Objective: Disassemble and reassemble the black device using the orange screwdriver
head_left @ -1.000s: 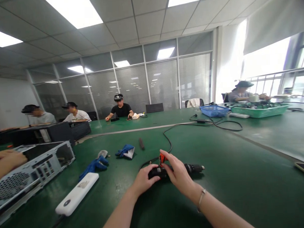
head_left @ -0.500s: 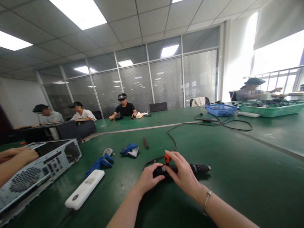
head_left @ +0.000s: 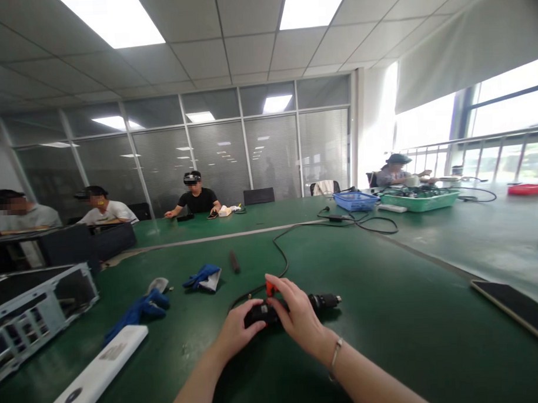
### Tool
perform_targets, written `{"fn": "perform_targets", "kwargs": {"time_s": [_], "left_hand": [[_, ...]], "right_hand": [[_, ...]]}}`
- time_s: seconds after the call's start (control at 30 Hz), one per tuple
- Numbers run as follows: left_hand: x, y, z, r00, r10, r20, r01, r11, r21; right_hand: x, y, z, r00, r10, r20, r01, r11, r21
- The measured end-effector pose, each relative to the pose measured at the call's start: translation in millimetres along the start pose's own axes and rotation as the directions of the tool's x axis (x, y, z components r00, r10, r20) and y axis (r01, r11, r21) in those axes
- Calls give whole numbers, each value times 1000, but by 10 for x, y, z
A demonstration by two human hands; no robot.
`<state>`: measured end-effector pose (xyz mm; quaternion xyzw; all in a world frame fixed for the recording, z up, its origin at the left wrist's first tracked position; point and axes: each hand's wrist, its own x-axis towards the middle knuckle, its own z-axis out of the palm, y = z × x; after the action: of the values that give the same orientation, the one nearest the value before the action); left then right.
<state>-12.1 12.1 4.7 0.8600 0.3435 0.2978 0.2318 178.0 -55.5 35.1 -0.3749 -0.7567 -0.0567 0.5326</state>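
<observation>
A black corded electric screwdriver (head_left: pixel 323 301) lies sideways on the green table, its metal tip pointing right. My left hand (head_left: pixel 238 327) is closed around its rear end, thumb on the near side. Over its middle, my right hand (head_left: pixel 301 319) pinches the orange handle of a small screwdriver (head_left: pixel 271 288) that stands upright against the black body. The small screwdriver's lower end is hidden by my fingers. From behind the tool, a black cable (head_left: pixel 280 251) runs away across the table.
Left lie a white power strip (head_left: pixel 101 369), blue gloves (head_left: pixel 140 312) and an open computer case (head_left: pixel 43 315). A dark bar (head_left: pixel 234 261) lies ahead. Farther right are a blue basket (head_left: pixel 355 201), a green basket (head_left: pixel 421 202) and a phone-like slab (head_left: pixel 515 310). Several people sit around.
My view has turned right, so the scene shifts left; the dark slab and a red tray come into sight. Both hands keep their hold on the tools.
</observation>
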Motion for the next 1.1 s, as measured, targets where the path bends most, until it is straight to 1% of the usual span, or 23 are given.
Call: {"fn": "perform_targets", "kwargs": {"time_s": [0.07, 0.3, 0.43, 0.57, 0.73, 0.93, 1.1], "left_hand": [[4, -15, -1, 1000, -5, -3, 5, 1000, -4], [11, -86, 9, 1000, -20, -12, 20, 1000, 2], [18, -101, 13, 1000, -27, -6, 27, 1000, -2], [16, -72, 2, 999, -31, 12, 32, 999, -10], [4, -37, -20, 999, -25, 24, 25, 1000, 6], [-38, 29, -55, 998, -38, 40, 37, 999, 31], [-89, 90, -64, 998, -28, 59, 26, 999, 30]], "right_hand": [[5, -8, -4, 1000, 12, 6, -12, 1000, 13], [7, 10, 3, 1000, 17, -24, -18, 999, -37], [4, -8, 0, 999, -5, -40, 4, 999, -39], [-6, -4, 16, 999, 15, -40, -17, 998, -56], [-23, 10, 30, 998, 54, -39, -55, 998, -28], [-33, 19, 17, 999, 34, -10, -34, 999, -40], [-44, 8, -7, 1000, -8, -23, 7, 999, -37]]}}
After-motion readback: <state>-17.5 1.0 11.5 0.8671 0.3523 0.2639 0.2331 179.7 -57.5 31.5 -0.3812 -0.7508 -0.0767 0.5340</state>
